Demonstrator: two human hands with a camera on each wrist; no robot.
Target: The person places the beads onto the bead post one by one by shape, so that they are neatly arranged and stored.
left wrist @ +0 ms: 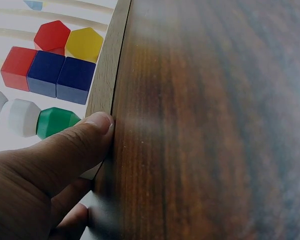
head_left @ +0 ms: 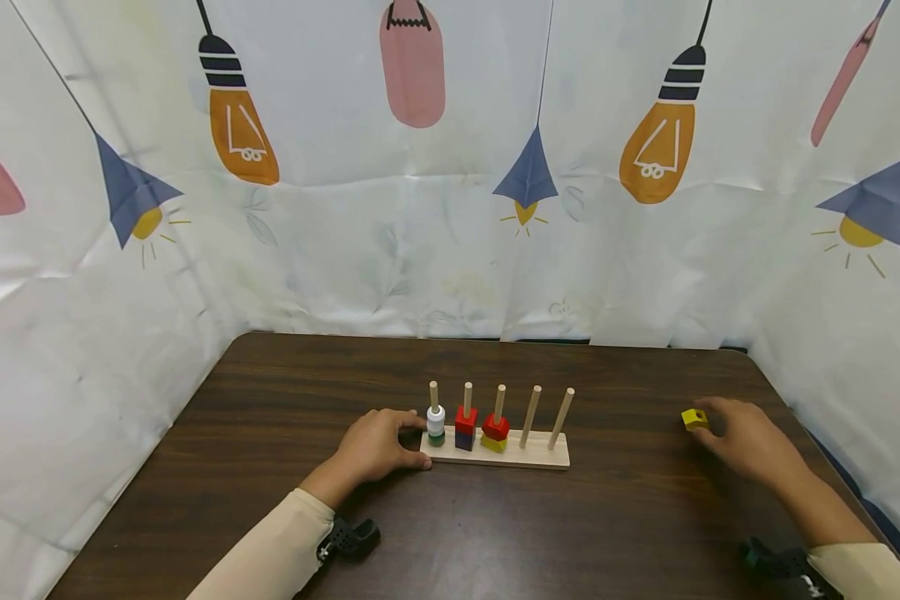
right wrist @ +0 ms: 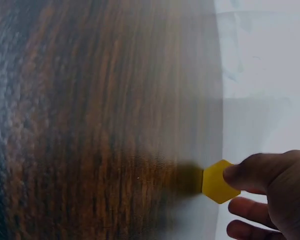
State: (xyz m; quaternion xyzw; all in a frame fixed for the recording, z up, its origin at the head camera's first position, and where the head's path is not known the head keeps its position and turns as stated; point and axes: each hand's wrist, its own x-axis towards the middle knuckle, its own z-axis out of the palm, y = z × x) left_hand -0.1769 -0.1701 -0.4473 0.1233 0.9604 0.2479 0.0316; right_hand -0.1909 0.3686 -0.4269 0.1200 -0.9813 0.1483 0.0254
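My left hand [head_left: 373,446] grips the left end of a wooden peg board [head_left: 528,457], its thumb [left wrist: 90,131] along the front edge. The leftmost peg carries white beads [head_left: 436,419] above a green bead [left wrist: 57,122]. On the second peg a red cube [head_left: 466,417] sits above dark blue cubes [left wrist: 46,72]. A red hexagonal block [head_left: 496,427] rests over a yellow one [head_left: 493,443] on the third. Far to the right, my right hand [head_left: 750,439] pinches a yellow hexagonal block [right wrist: 219,182] between thumb and fingers; a hole shows in its side in the head view.
Two bare pegs [head_left: 531,417] stand at the board's right end. Beneath everything is a dark wood-grain table [head_left: 607,517]. White printed cloth [head_left: 450,250] hangs behind the table and along both sides, close to my right hand.
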